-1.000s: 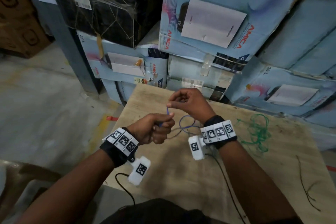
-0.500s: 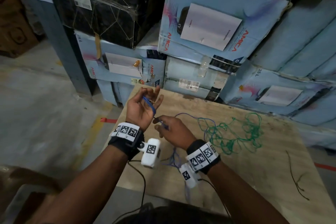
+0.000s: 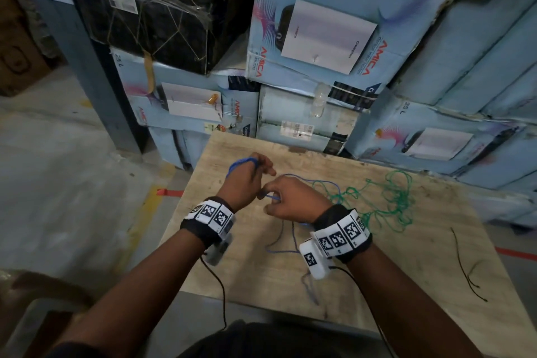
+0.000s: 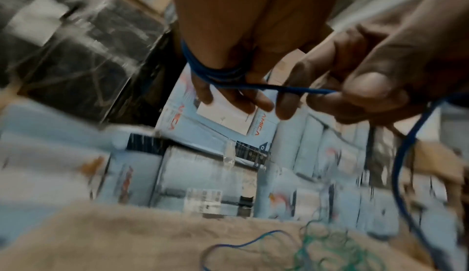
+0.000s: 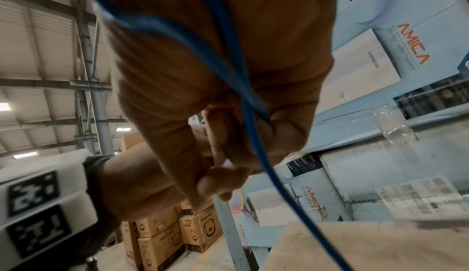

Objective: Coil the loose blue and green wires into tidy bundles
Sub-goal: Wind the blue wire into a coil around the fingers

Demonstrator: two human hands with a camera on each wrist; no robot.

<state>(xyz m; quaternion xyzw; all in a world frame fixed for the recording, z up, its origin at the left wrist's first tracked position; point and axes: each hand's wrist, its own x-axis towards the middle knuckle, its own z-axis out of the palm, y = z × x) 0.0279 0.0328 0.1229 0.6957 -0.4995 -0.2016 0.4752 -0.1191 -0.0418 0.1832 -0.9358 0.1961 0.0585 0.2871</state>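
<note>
The left wrist view is smeared with motion blur, so the boxes and the far end of the table are soft there, and the right wrist view is mostly filled by the back of the right hand [image 5: 218, 87]. In the head view the left hand's [image 3: 242, 180] fingertips are turned away, and the loops of the blue wire [image 3: 242, 160] show only as an arc above its knuckles. The left wrist view makes it plainer: several turns of blue wire [image 4: 215, 72] lie wrapped around the left hand's [image 4: 228, 50] nearly straight fingers. The right hand [image 3: 292, 197] pinches the same wire between thumb and fingertips just beside the left, the strand taut between them. The slack of the wire drops under the right wrist and trails over the table's near edge.

The green wire [image 3: 389, 206] lies in a loose tangle on the table to the right of the hands, and one blue loop reaches its edge. A thin dark wire [image 3: 465, 267] lies apart near the right edge.

The table [image 3: 377, 285] is bare, scuffed plywood. Behind it stand stacked pale blue cartons [image 3: 319, 38] marked AMICA and a black bundle [image 3: 151, 6] wrapped in plastic film. The floor [image 3: 72, 183] is grey concrete with yellow and red markings.
</note>
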